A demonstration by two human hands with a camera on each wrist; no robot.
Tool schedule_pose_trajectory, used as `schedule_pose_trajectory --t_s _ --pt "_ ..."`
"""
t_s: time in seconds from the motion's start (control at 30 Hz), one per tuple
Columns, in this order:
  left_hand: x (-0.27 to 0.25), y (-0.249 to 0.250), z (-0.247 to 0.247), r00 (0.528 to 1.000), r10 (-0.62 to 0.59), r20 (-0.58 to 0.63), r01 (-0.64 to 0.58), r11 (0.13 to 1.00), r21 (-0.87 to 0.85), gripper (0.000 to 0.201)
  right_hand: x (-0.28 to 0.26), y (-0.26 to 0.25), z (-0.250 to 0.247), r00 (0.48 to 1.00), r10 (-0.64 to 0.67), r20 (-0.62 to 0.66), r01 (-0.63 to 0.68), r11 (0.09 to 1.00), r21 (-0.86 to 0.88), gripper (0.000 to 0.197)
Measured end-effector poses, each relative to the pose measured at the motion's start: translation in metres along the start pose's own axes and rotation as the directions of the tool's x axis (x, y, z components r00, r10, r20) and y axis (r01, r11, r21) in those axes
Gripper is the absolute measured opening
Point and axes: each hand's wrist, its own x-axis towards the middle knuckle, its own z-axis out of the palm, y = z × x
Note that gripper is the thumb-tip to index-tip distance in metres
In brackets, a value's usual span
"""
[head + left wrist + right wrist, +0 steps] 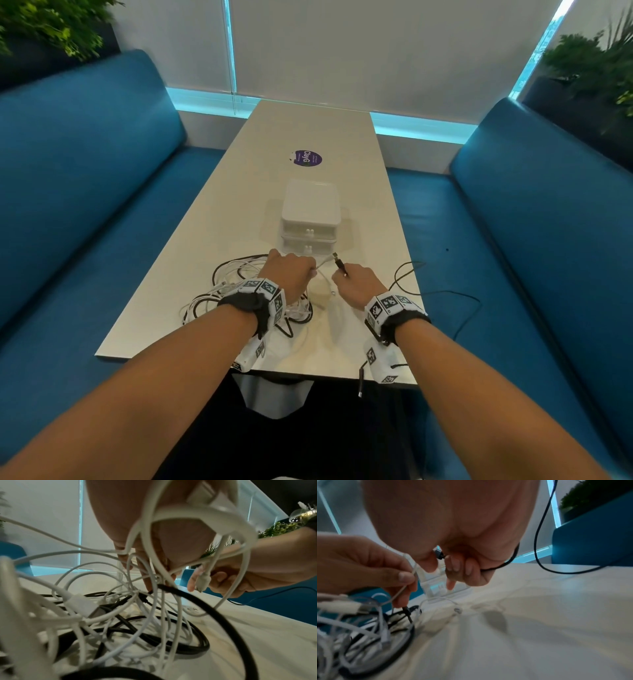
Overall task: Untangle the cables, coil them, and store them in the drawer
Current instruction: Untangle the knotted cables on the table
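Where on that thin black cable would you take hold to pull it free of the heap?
Probably at the stiff plug end, which the right hand already pinches, coming from the right. From there the black cable loops loose over the bare table and off its right edge, away from the tangled pile by the left hand.

Office lounge booth, blue benches [85, 178], table [308, 137], planters [582, 78]
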Motion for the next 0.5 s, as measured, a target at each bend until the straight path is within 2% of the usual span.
schedule_pose_trajectory --t_s 0.1,0.17,0.23,0.3,0.4,0.5 --pt "0.001 0.007 0.002 1.0 0.003 -0.016 -0.003 1.0 -0.019 0.02 -0.001 -0.013 -0.004 0.999 -0.05 -0.004 0.05 0.989 0.14 0.036" --pt "0.001 0.014 0.005 1.0 0.005 -0.006 -0.006 0.999 -0.051 0.02 0.0 -0.019 -0.004 0.997 -0.074 -0.018 0.076 0.984 0.159 0.039" --pt "-0.001 0.019 0.008 1.0 -0.006 0.01 0.006 0.996 -0.086 0.023 0.002 -0.02 -0.001 0.995 -0.091 -0.051 0.096 0.99 0.106 0.039" --pt "-0.004 0.021 0.01 0.999 -0.02 0.039 0.022 0.999 -0.034 0.021 0.005 -0.015 0.003 0.994 -0.09 -0.069 0.093 0.995 0.038 0.037" --pt "-0.007 0.016 0.013 0.992 -0.034 0.119 0.029 0.998 0.047 0.025 0.008 0.0 0.005 0.997 -0.015 -0.08 0.011 0.999 -0.052 0.029" --pt "-0.005 0.013 0.015 0.989 0.014 0.149 -0.018 0.999 0.027 0.022 0.008 0.009 0.003 0.997 0.016 -0.076 -0.021 0.998 -0.064 0.027"
